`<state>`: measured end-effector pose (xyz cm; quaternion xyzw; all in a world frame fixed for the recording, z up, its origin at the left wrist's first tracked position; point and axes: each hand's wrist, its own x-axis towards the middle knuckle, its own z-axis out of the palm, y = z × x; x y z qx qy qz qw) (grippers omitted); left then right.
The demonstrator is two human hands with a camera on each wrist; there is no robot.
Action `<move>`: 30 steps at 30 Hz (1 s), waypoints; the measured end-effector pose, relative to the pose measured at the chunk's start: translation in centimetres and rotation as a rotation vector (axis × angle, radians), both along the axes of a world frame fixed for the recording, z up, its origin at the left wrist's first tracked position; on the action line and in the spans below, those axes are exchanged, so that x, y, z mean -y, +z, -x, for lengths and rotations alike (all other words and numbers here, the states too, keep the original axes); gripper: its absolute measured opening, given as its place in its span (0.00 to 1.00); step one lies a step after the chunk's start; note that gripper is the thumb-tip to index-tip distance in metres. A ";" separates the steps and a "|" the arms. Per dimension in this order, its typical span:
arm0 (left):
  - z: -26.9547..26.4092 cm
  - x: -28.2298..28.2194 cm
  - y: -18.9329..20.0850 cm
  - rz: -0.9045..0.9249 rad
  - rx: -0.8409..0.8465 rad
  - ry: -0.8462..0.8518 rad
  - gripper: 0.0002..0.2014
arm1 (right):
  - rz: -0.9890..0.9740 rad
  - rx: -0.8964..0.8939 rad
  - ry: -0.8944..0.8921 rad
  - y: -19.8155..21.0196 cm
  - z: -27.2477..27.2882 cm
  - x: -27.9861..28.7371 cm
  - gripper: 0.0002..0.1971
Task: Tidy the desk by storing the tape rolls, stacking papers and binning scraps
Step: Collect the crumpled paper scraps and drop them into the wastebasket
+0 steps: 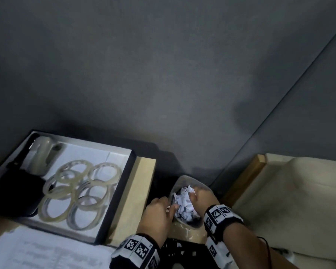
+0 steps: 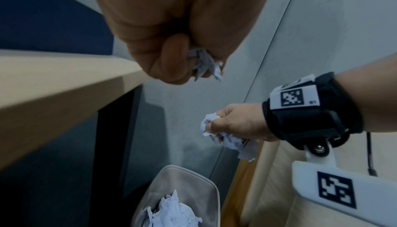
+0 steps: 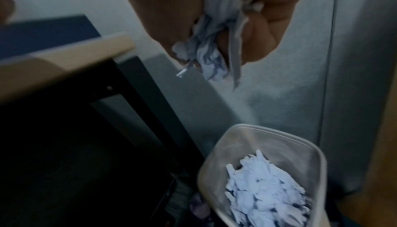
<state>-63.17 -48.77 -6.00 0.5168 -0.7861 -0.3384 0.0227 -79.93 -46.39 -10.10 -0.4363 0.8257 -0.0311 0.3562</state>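
Observation:
Both hands hang over a translucent bin (image 1: 184,180) on the floor right of the desk; the bin (image 3: 253,134) holds a heap of white paper scraps (image 3: 264,195). My left hand (image 1: 159,208) is fisted around a few crumpled scraps (image 2: 206,64). My right hand (image 1: 202,199) grips a bigger wad of scraps (image 3: 214,47), seen from the left wrist view as scraps (image 2: 227,139) spilling from the fist (image 2: 234,122). Several clear tape rolls (image 1: 80,193) lie in a black-edged box (image 1: 132,158) on the desk. A stack of printed papers (image 1: 47,251) sits at the desk's front.
A tape dispenser (image 1: 43,152) and a dark object (image 1: 17,193) share the box. The desk's pale wooden edge (image 1: 142,183) runs just left of the bin. A cream upholstered seat with a wooden frame (image 1: 246,177) stands right of the bin. Grey wall behind.

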 end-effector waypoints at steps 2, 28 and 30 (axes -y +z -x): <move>1.4 0.5 -0.9 -0.022 0.015 -0.018 0.15 | -0.033 -0.007 0.037 -0.3 1.0 0.8 0.19; 9.1 3.7 -9.5 -0.182 0.151 -0.064 0.29 | 0.024 0.120 -0.433 -10.1 6.8 -5.7 0.03; 8.4 3.7 -8.8 -0.147 0.146 -0.072 0.28 | 0.024 0.135 -0.470 -9.9 6.2 -6.8 0.07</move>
